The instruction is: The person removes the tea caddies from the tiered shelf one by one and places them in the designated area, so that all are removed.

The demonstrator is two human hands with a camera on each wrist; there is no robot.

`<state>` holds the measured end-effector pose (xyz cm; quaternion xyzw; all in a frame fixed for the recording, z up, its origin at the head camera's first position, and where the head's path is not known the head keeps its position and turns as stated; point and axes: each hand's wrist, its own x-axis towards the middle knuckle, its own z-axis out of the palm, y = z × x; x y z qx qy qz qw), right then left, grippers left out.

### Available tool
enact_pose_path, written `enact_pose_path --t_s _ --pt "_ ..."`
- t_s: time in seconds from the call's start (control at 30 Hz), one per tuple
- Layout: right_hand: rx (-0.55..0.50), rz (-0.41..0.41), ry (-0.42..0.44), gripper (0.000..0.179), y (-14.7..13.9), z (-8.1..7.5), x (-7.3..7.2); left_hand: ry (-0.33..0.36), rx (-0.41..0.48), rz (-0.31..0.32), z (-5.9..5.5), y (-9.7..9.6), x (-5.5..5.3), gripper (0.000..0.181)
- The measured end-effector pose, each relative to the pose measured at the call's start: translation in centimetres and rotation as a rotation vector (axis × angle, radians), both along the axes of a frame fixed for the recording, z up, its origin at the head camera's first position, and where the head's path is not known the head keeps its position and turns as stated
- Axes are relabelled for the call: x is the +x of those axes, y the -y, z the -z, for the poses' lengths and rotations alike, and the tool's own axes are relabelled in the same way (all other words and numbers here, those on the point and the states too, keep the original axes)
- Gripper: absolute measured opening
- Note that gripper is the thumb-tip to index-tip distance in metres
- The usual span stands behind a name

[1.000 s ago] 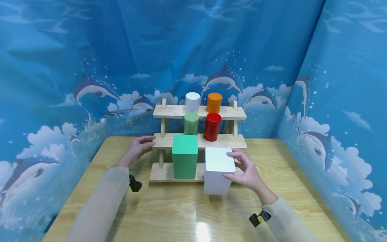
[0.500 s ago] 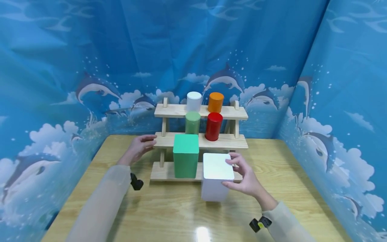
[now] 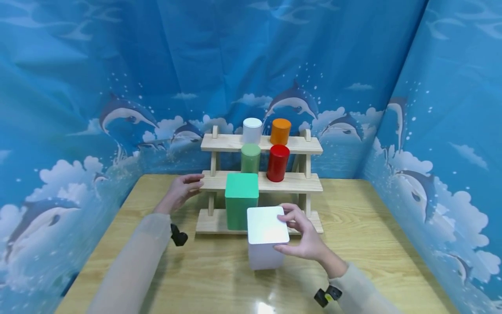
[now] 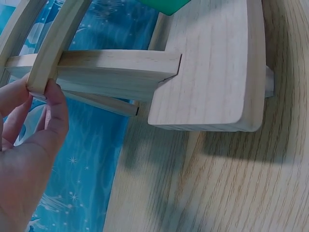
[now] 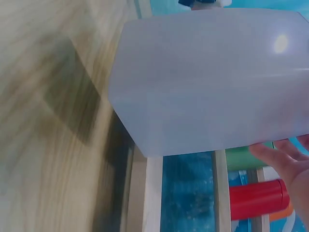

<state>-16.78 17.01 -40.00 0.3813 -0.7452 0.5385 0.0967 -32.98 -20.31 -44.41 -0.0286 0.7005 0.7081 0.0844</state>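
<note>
A three-tier wooden display rack [image 3: 215, 181] stands at the back of the table. My left hand [image 3: 181, 192] pinches the left end of its middle board, and the left wrist view shows thumb and fingertips on that board end [image 4: 44, 72]. In my right hand [image 3: 303, 237] is a white box [image 3: 267, 226], gripped near its top from the right side. The box hangs in front of the lowest board, with its shadow on the table below. On that lowest board stands a green box [image 3: 241, 203], its lower right corner partly hidden by the white box.
A white cylinder [image 3: 252, 131] and an orange cylinder [image 3: 280, 131] stand on the top board. A green cylinder [image 3: 250, 159] and a red cylinder [image 3: 278, 164] are on the middle one. Blue dolphin-print cloth [image 3: 251, 56] surrounds the wooden table [image 3: 211, 279].
My right hand has brought the white box left and toward me, away from the lowest board's right part. The left hand keeps its place on the middle board's end.
</note>
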Motion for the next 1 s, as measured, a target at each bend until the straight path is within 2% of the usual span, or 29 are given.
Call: enact_pose_path --t_s 0.1,0.2,0.3,0.33,0.5,0.73,0.9,1.0 --pt "-0.015 -0.03 -0.003 0.053 0.4 1.0 -0.3 -0.002 0.0 -0.002 -0.3 -0.1 0.4 0.044" --pt "-0.016 -0.035 -0.007 0.052 1.2 0.9 0.0 -0.011 0.004 -0.008 -0.2 -0.1 0.4 0.043" --pt "-0.018 -0.032 -0.018 0.051 2.2 0.0 0.7 -0.016 0.004 -0.006 -0.1 -0.1 0.3 0.044" --pt "-0.02 -0.034 -0.021 0.051 2.4 0.1 0.8 -0.021 0.006 -0.012 0.2 0.0 0.1 0.044" --pt "-0.038 -0.055 -0.049 0.052 3.6 0.6 0.6 -0.015 0.026 -0.02 0.1 -0.2 0.0 0.044" --pt "-0.08 -0.102 -0.099 0.052 5.3 0.9 0.5 0.0 0.007 -0.028 0.1 -0.2 0.0 0.043" --pt "-0.086 -0.084 -0.142 0.053 6.3 1.2 0.5 -0.006 -0.006 -0.023 0.1 -0.3 0.0 0.044" --pt "-0.082 -0.069 -0.167 0.054 6.8 2.2 0.1 -0.01 -0.002 -0.026 0.2 -0.3 0.0 0.042"
